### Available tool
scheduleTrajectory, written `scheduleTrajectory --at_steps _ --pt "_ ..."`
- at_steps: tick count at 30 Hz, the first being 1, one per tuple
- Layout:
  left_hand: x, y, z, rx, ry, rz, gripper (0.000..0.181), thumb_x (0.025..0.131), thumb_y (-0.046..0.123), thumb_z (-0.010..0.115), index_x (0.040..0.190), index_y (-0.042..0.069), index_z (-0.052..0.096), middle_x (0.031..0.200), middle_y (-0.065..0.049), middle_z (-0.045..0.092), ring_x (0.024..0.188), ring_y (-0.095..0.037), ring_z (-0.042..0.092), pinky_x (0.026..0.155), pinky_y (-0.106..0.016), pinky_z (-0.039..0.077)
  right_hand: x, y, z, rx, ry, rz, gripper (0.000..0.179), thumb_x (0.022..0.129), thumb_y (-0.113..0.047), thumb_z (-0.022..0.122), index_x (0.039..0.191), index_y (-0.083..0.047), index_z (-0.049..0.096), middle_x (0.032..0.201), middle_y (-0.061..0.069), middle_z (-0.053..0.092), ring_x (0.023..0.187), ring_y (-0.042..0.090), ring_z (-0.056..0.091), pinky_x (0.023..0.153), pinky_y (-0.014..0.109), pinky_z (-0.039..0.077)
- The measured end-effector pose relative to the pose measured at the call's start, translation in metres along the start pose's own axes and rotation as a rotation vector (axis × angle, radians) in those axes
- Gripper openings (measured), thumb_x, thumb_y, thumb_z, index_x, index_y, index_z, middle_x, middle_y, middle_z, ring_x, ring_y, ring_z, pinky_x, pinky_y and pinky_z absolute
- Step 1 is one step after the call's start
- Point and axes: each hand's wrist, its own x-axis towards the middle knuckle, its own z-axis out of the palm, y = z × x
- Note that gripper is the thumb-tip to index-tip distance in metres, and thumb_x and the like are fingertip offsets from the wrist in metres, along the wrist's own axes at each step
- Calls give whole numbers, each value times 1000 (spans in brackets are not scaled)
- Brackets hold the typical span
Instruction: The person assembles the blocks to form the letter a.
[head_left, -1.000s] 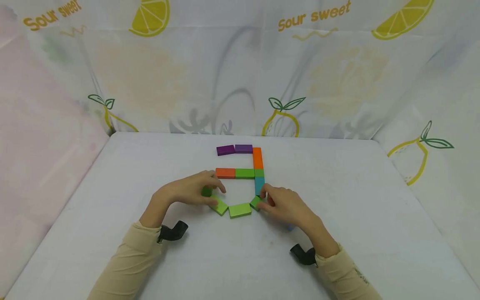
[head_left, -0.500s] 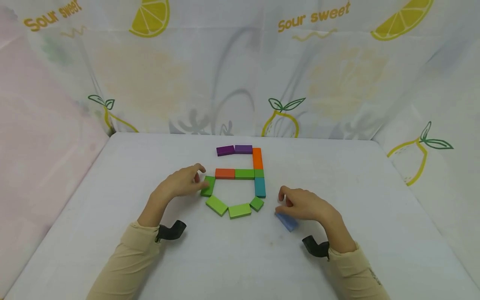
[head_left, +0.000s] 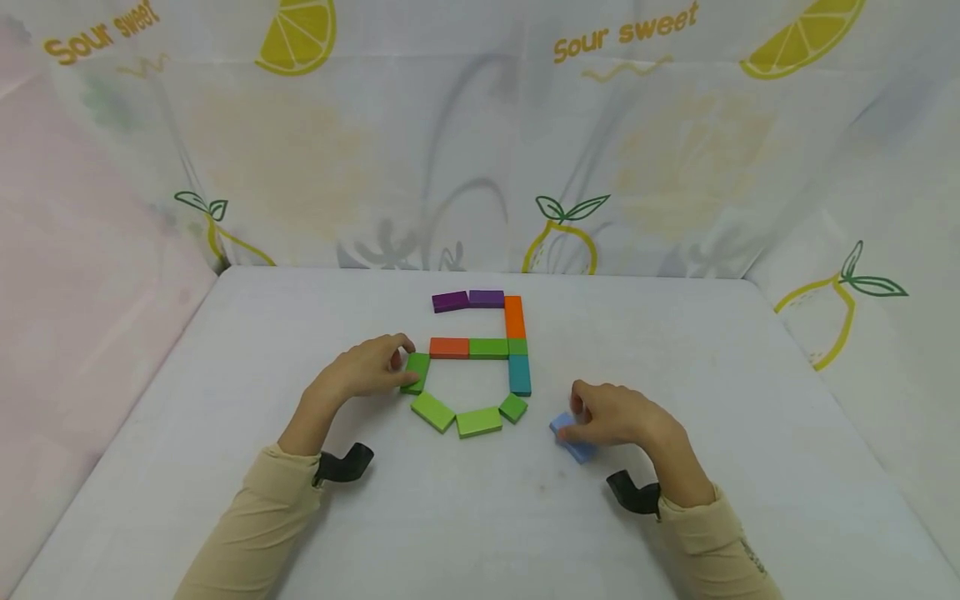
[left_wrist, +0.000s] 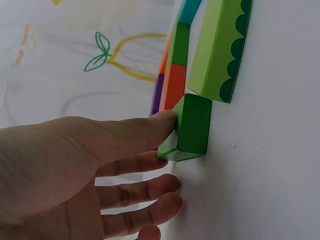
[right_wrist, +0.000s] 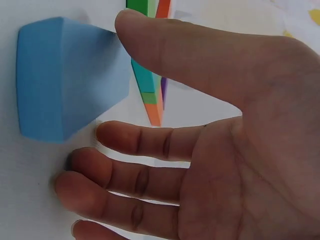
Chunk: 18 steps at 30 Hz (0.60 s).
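Note:
In the head view my left hand is at the left end of the block figure, its thumb and index finger pinching a green block. In the left wrist view the thumb rests on this block and the index fingertip meets its end; the other fingers hang loose beside it. My right hand hovers around a light blue block lying apart on the right. In the right wrist view the thumb reaches the upper edge of the blue block, while the other fingers stay below it, apart from it.
Purple blocks, an orange block, a red block, a teal block and several green blocks form the figure on the white table. A lemon-print cloth hangs behind.
Both hands first hovered over the lower ring of blocks, then moved left and right away from it. The left index finger has lowered onto the green block; the right hand has shifted slightly right, uncovering the blue block.

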Motion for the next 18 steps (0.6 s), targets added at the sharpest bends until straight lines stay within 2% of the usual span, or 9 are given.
scheduleTrajectory --at_steps 9,18 --pt "-1 1 -2 -8 -1 -2 46 86 30 67 123 5 54 101 -12 60 85 -21 55 71 -35 47 2 -3 3 -16 2 3 38 79 -41 72 95 -14 52 71 0 52 64 13 48 58 27 37" --pt "-1 -2 0 -11 -28 31 49 88 29 65 128 4 51 101 -13 58 87 -22 53 77 -37 47 3 -5 5 -29 9 -21 34 80 -38 73 93 -13 55 70 -1 52 62 12 48 56 27 37"
